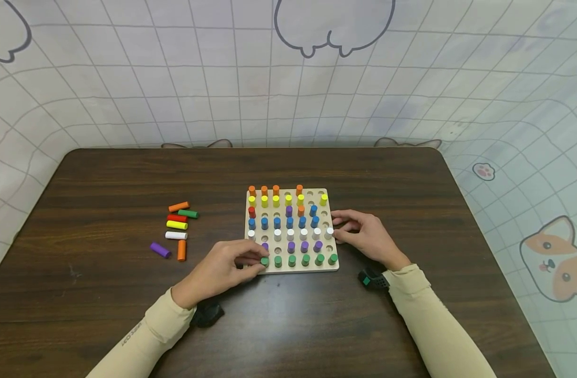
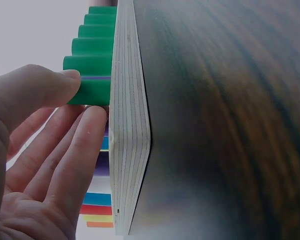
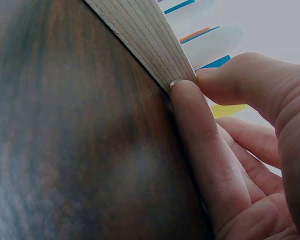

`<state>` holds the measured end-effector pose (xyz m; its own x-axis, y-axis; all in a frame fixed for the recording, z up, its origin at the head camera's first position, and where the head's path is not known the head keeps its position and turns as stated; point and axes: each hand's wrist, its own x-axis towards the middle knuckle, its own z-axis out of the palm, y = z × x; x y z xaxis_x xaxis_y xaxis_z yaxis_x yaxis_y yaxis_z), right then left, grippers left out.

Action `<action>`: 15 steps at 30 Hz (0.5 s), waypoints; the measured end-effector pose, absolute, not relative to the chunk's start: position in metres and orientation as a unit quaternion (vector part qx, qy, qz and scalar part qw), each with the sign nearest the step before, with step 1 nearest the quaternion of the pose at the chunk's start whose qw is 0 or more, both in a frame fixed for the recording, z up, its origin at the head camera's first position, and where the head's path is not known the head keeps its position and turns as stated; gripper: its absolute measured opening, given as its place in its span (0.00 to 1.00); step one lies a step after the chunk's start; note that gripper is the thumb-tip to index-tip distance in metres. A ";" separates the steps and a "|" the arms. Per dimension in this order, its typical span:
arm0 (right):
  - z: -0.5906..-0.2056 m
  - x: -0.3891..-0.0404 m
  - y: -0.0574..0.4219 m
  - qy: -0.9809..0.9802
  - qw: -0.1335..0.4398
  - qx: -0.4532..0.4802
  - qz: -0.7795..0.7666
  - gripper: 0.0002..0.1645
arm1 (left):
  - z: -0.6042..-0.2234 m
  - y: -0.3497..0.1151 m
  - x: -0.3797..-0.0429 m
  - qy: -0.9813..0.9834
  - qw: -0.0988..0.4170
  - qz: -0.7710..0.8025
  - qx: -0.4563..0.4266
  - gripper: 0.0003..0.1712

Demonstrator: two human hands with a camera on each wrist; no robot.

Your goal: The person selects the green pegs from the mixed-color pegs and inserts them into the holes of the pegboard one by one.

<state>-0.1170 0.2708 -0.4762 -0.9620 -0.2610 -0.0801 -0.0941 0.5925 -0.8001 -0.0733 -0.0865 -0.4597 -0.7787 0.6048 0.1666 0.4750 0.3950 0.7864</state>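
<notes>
A square wooden pegboard point(image 1: 299, 269) lies on the table, with rows of coloured pegs standing in its holes. At its near left corner, my left hand point(image 1: 224, 266) pinches an upright green peg point(image 2: 92, 92) between thumb and fingers; the peg's foot meets the board. The other green pegs point(image 1: 305, 260) stand in the same front row. On the far side, my right hand point(image 1: 366, 236) holds the board's right edge point(image 3: 145, 40), thumb on the upper rim and index finger against the side, close to the end white peg point(image 1: 329, 233).
Left of the board lie several loose pegs: orange point(image 1: 179, 206), green point(image 1: 188, 214), red point(image 1: 177, 218), yellow point(image 1: 177, 225), white point(image 1: 176, 235) and purple point(image 1: 160, 250). The dark wooden table point(image 1: 104, 184) borders a grid-patterned cloth point(image 1: 250, 79) behind. Some board holes have no peg.
</notes>
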 end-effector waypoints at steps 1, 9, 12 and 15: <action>-0.476 -0.117 0.271 0.888 0.094 -0.101 -0.439 0.29 | -0.460 -0.087 -0.073 0.833 0.073 0.444 0.322 0.14; -0.476 -0.118 0.271 0.889 0.093 -0.103 -0.436 0.29 | -0.456 -0.089 -0.073 0.836 0.074 0.444 0.314 0.13; -0.477 -0.119 0.271 0.890 0.092 -0.104 -0.435 0.28 | -0.455 -0.090 -0.073 0.835 0.076 0.444 0.315 0.12; -0.478 -0.119 0.272 0.889 0.092 -0.105 -0.436 0.28 | -0.454 -0.091 -0.073 0.834 0.077 0.445 0.317 0.12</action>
